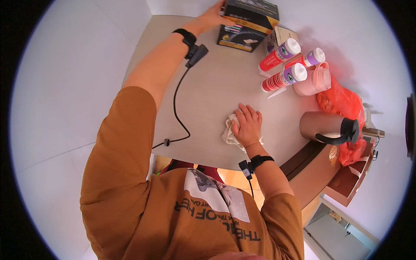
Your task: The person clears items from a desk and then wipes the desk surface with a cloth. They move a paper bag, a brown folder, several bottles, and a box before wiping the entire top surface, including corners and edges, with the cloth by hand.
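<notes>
My left hand [213, 17] reaches to the far edge of the table and grips the left side of a black and gold cardboard box [243, 29], thumb across its front. Its other fingers are partly hidden at the box's side. Nearer me, my right hand [248, 125] presses down on a crumpled white cloth [230, 131] on the pale tabletop [208, 91]. The fingertips extend past the cloth. Much of the cloth is hidden under the palm.
Three red sealant cartridges [273, 60] with white caps stand right of the box, before a smaller carton [282, 35]. Beside them are a pink jug [313, 81], a red plastic bag [344, 97] and a steel vacuum jug [321, 125]. A black cable [175, 100] trails from my left wrist.
</notes>
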Tool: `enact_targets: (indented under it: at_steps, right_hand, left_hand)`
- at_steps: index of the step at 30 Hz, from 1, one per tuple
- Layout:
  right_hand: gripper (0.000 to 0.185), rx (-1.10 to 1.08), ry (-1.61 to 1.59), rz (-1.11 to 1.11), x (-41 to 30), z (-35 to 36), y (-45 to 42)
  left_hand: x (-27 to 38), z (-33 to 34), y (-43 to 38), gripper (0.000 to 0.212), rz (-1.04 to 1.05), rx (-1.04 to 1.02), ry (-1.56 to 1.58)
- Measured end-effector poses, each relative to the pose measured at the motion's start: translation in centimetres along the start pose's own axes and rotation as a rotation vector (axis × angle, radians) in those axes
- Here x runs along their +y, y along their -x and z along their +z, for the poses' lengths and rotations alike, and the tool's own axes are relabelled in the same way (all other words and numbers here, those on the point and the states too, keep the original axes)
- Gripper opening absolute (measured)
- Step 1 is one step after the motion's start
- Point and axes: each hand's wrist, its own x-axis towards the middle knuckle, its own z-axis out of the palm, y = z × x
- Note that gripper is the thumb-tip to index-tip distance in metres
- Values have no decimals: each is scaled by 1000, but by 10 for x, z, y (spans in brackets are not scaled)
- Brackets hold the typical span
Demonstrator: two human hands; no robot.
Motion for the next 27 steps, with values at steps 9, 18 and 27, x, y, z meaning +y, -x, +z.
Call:
enact_targets:
  at_steps: [9,18,27]
  right_hand:
    - [34,8,-27,-5,-2,-5,-4]
    - [37,-7,-21,42,2,-5,0]
    - [37,-13,-44,30,2,-6,-2]
  left_hand:
    - [-4,-34,17,59,-78,427,-87]
    - [67,120,21,37,46,-64,-154]
    - [21,161,-69,70,-348,-176,91]
